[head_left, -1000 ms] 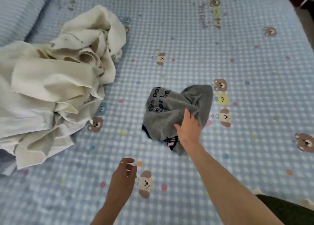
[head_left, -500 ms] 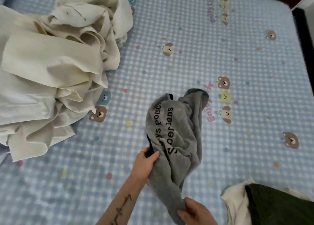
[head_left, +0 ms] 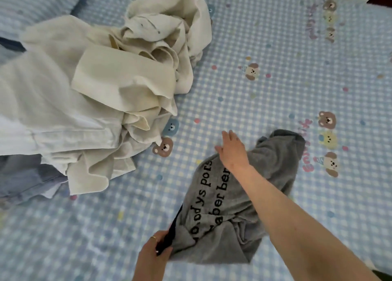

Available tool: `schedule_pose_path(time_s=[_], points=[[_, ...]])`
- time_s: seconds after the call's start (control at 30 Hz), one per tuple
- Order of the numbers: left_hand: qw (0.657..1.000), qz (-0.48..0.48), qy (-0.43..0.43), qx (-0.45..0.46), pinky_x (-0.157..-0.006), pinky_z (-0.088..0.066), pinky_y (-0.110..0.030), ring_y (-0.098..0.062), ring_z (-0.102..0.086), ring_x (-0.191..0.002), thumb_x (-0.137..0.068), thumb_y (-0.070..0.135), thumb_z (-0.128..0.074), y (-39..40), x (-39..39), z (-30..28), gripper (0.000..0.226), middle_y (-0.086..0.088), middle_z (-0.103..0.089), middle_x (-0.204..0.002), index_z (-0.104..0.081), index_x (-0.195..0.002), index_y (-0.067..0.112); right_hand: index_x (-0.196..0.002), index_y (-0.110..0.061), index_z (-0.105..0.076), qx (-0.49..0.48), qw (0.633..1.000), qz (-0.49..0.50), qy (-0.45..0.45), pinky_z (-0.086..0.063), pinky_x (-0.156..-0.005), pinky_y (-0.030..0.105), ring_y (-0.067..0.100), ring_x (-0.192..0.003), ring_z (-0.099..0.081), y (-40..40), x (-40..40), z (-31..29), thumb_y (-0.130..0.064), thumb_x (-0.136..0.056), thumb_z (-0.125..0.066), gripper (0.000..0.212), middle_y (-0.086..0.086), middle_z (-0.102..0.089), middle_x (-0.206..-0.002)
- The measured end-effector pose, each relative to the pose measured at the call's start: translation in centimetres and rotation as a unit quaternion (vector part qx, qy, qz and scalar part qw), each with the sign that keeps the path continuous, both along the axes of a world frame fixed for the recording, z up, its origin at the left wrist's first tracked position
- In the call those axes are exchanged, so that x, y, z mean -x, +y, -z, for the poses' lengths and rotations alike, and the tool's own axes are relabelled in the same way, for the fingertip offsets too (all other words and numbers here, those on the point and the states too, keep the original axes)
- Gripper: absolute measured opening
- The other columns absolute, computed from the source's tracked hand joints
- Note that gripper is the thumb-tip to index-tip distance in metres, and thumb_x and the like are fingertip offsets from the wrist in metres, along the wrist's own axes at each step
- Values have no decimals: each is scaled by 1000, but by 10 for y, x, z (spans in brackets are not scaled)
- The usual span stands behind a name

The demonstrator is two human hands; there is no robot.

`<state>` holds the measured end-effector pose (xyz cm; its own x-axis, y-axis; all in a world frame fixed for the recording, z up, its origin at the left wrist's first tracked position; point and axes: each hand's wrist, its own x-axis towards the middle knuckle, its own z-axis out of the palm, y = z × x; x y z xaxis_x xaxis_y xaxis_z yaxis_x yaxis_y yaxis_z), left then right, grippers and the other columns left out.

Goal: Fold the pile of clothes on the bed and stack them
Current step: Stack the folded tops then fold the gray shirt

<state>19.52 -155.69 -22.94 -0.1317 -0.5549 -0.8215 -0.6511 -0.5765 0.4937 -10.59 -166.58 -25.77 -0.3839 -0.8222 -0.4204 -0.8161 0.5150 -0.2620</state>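
Head view, one frame. Grey garment with black lettering lies crumpled on the bed, towards its near edge, right of centre; lettering only partly legible, several letters lost in folds. Garment type cannot be told; a dark blue-black trim shows along its left border.

Left hand: thumb and fingers curled, pinching the garment's near left corner at the dark trim. Ring visible on one finger. Fingertips hidden under the cloth; forearm cut off by the bottom frame edge.

Right hand: fingers straight and spread, palm down on the garment's far left part, fingertips reaching past the cloth over the sheet. Whether they touch the sheet cannot be told. Forearm crosses over the garment and hides its middle.

Pile of cream clothes heaped at the bed's left side, well apart from the grey garment; individual pieces cannot be separated. Its left part is cut off by the frame. A blue-grey cloth shows under the pile's near edge, blurred.

Dark green item at the bottom right corner, mostly out of frame, unidentifiable
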Motion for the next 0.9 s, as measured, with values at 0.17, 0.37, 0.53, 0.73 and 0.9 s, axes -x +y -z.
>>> schedule_pose_path(time_s=[0.17, 0.37, 0.53, 0.73, 0.9], points=[[994, -96, -42, 9, -70, -39, -30, -33, -57, -83, -88, -5, -52, -1, 4, 23, 16, -12, -59, -79, -58, -89, 9, -126, -14, -47, -124, 974, -155, 104, -41, -96, 42, 30, -111, -51, -13, 0, 20, -6, -93, -45, 34, 11, -52, -124], [977, -187, -23, -100, -60, -43, -31, -23, -56, -67, -85, 26, -68, 4, 27, 26, 23, -9, -58, -77, -54, -85, 8, -121, -15, -57, -218, 963, -160, 7, -47, -83, 30, 26, -103, -58, 21, 57, -16, -26, -93, -56, 30, 8, -55, -121], [980, -195, -32, 6, -59, -37, -33, -28, -56, -69, -82, 0, -61, -3, 33, 19, 9, -17, -61, -74, -55, -79, 5, -93, -22, -59, -206, 958, -178, -89, -40, -71, 25, 15, -85, -55, 76, 62, -46, -32, -91, -59, 10, -2, -62, -96], [964, -174, 130, 156, -74, -38, -36, -22, -48, -74, -69, -32, -42, -22, 22, -4, 55, -7, -55, -71, -53, -64, 21, -92, -25, -48, -137, 926, -349, -36, -25, -76, 23, 17, -97, -44, 151, 41, -79, -24, -86, -53, 8, -4, -52, -98], [944, 82, 116, 299, -77, -38, -3, 0, -58, -87, -69, -25, -54, -17, 18, -35, 58, 9, -63, -87, -53, -73, 33, -92, -21, -47, -134, 957, -248, -73, -35, -75, 26, 15, -92, -47, 204, 21, -89, -40, -87, -60, 23, -6, -52, -98]])
